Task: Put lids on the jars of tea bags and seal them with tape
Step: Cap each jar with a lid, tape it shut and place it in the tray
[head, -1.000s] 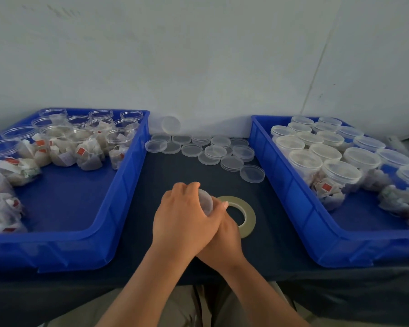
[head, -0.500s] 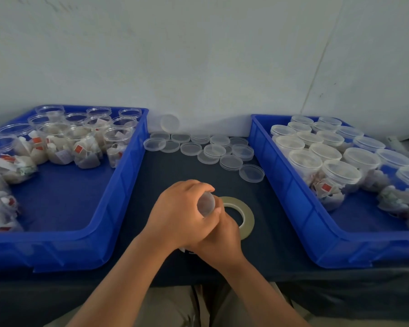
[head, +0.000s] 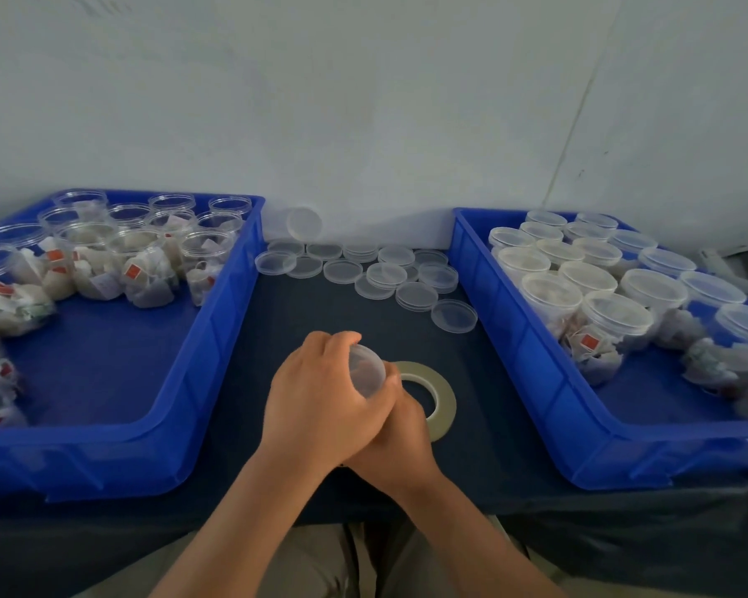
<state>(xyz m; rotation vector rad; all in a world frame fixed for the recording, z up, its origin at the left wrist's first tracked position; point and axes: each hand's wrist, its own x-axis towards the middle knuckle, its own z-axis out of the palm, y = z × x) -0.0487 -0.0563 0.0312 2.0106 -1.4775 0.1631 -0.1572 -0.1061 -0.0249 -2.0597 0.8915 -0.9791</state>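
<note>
Jar (head: pixel 366 371) tilted, top end facing up-right, left hand (head: pixel 320 399), right hand (head: pixel 404 440) both gripping it

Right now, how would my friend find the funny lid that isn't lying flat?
Find the dark table strip between the left blue bin and the right blue bin. Loose clear lids lie flat at its back. The tilted lid behind them is the only one standing on edge, leaning against the white wall.

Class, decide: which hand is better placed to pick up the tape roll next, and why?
Right. The right hand lies right beside the tape roll, while the left hand is wrapped over the jar and sits farther from the roll.
</note>
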